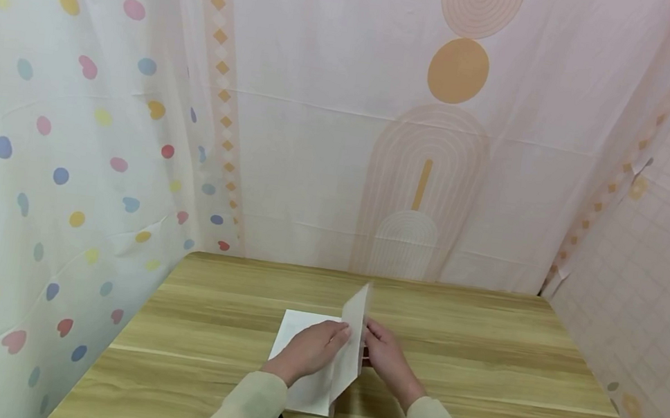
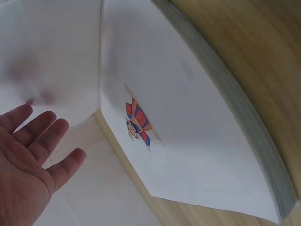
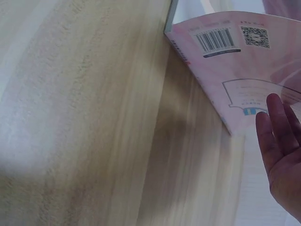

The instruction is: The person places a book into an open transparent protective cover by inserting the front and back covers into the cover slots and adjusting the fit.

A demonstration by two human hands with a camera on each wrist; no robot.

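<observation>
A thick book [image 1: 305, 400] lies open on the table, its left side flat and a leaf with the back cover raised upright at the right. In the left wrist view its white page [image 2: 188, 122] bears a small red, blue and orange drawing. My left hand [image 1: 311, 349] is at the inner side of the raised leaf, fingers spread and nearly straight. My right hand [image 1: 388, 358] is on the outer side, fingertips against or close to the pink back cover [image 3: 244, 70], which carries a barcode and a QR code. The right thumb is hidden in the right wrist view.
The wood-grain table [image 1: 479, 366] extends around the book on all sides. Behind it hangs a pale patterned curtain [image 1: 315, 165]. A dotted curtain [image 1: 59, 203] borders the left side, and a checked one [image 1: 665, 277] the right.
</observation>
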